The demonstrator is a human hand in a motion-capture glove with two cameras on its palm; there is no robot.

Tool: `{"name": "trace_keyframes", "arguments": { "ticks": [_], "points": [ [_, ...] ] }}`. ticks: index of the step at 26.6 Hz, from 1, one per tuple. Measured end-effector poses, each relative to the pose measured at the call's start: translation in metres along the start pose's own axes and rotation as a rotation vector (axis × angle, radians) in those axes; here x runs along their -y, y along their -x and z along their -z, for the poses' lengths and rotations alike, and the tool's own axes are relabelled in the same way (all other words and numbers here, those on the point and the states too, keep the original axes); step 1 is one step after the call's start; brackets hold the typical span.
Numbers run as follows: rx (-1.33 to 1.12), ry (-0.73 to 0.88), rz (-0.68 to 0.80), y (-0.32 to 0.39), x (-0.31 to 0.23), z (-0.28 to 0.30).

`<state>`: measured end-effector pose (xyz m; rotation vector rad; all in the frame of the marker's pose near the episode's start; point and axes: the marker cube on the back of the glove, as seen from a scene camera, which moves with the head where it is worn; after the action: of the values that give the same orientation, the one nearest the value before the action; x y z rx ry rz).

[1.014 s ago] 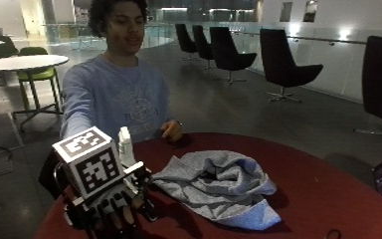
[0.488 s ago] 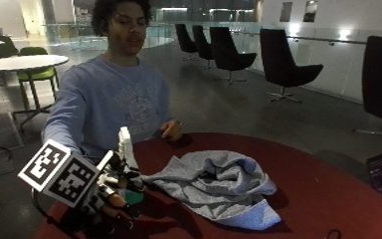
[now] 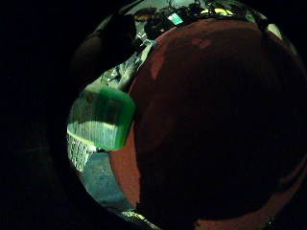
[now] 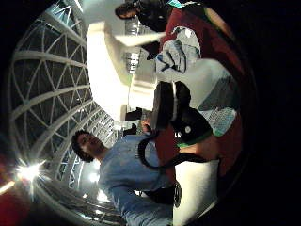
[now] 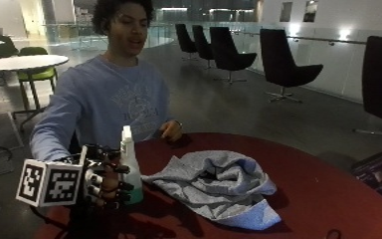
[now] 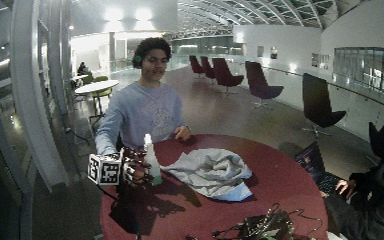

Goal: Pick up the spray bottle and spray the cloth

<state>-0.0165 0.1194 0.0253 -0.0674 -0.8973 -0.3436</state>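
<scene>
The gloved right hand (image 5: 105,181) wraps the spray bottle (image 5: 129,167) upright on the counter (image 5: 323,199), apparently readying to lift it toward the crumpled grey cloth (image 5: 221,184).

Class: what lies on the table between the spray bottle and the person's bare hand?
Only bare red table between spray bottle and bare hand, per the outside view.

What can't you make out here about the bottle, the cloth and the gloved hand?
- Spray bottle: lower body hidden by the gloved right hand in the outside view.
- Grip: the outside view doesn't show whether the fingers close around the bottle.
- Cloth: wet or dry, too dim.
</scene>
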Motion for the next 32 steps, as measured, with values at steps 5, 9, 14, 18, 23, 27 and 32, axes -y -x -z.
{"name": "trace_keyframes", "arguments": {
  "ticks": [5, 9, 14, 18, 23, 27, 32],
  "points": [
    [0.002, -0.003, 0.001, 0.007, -0.008, -0.026],
    [-0.006, -0.061, -0.052, 0.012, -0.006, -0.044],
    [-0.022, -0.126, -0.092, 0.015, 0.003, -0.060],
    [0.038, -0.176, -0.075, 0.012, 0.010, -0.065],
    [0.106, -0.265, -0.057, 0.008, 0.017, -0.065],
    [0.094, -0.308, -0.069, 0.009, 0.027, -0.065],
    [0.091, -0.324, -0.065, 0.014, 0.037, -0.065]
  ]
}}
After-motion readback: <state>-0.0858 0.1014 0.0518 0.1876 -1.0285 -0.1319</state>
